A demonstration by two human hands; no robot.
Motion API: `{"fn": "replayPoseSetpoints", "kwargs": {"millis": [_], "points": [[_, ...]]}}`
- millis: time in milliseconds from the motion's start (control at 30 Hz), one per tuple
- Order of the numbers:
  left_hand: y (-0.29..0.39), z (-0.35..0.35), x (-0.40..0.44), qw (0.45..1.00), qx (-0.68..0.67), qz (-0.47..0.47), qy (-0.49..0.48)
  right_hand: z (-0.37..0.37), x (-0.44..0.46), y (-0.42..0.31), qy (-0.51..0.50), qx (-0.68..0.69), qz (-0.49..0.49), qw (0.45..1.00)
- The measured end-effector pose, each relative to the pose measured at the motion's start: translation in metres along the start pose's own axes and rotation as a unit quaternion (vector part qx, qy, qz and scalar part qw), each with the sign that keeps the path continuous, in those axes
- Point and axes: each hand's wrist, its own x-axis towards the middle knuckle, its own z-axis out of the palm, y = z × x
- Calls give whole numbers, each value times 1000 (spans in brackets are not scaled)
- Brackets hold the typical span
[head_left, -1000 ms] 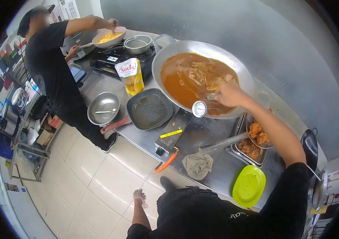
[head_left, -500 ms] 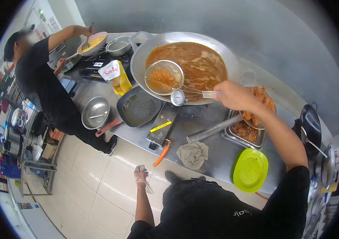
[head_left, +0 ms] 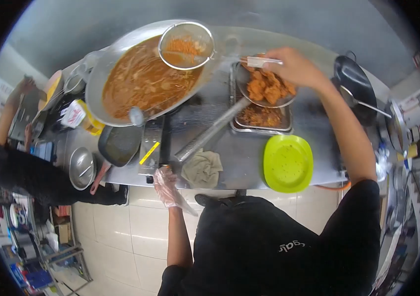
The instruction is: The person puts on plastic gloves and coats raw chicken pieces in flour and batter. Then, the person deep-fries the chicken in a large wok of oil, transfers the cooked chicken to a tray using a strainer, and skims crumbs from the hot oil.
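My right hand (head_left: 296, 68) is closed around the handle of a round mesh strainer (head_left: 186, 45). Orange fried crumbs lie in its mesh, which hangs over the right side of a large metal pan (head_left: 99, 101) of brown, foamy oil (head_left: 145, 84). Beneath my right hand, fried pieces (head_left: 264, 86) fill a skimmer with a long perforated handle (head_left: 212, 129), resting over a metal tray (head_left: 289, 129) with brown crumbs. My left hand (head_left: 167, 186), in a clear plastic glove, is at the counter edge beside the burner's control box (head_left: 149, 155); its fingers are blurred. A dial thermometer (head_left: 136, 116) sits at the pan's rim.
A green plate (head_left: 289, 163) and a grey cloth (head_left: 202, 169) lie near the counter's front edge. Left are a square grill pan (head_left: 118, 145), a steel bowl (head_left: 82, 167) and a yellow oil pouch (head_left: 89, 121). A co-worker (head_left: 22, 172) stands far left; a black wok (head_left: 355, 81) is right.
My right hand has lifted the strainer out of the oil, away from me and rightward relative to the pan. My left hand has risen from over the floor to the counter edge. The view has shifted right.
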Motion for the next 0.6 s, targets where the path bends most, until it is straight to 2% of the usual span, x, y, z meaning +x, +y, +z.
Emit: {"fn": "replayPoseSetpoints", "kwargs": {"millis": [67,100,200,267,300,333,367,467,500,533,567,600], "points": [[-27,9,13,997,-81,-14,-10,-16,-24,28,20,-6,18,1000],[-27,14,16,974,-204,-79,-51,-24,-38,43,41,-15,30,999],[9,61,12,992,73,-98,39,-56,-78,50,66,-38,78,994],[-14,58,27,973,217,51,63,-68,-103,61,63,-48,101,992],[14,74,25,994,49,-57,86,-72,-117,74,60,-51,107,991],[29,85,25,973,-121,-163,105,-76,-127,81,57,-55,113,990],[17,78,35,988,-73,-112,74,-79,-137,82,44,-34,120,991],[15,81,53,982,-113,-141,53,-72,-167,84,16,-8,219,976],[28,94,35,996,-61,-53,36,-55,-181,104,36,-63,200,977],[24,93,36,995,-62,-56,50,-35,-191,101,102,-106,197,969],[18,88,43,994,-63,-57,66,-16,-200,107,75,-178,220,956],[10,81,51,993,-65,-58,83,15,-214,134,51,-263,201,942]]}}
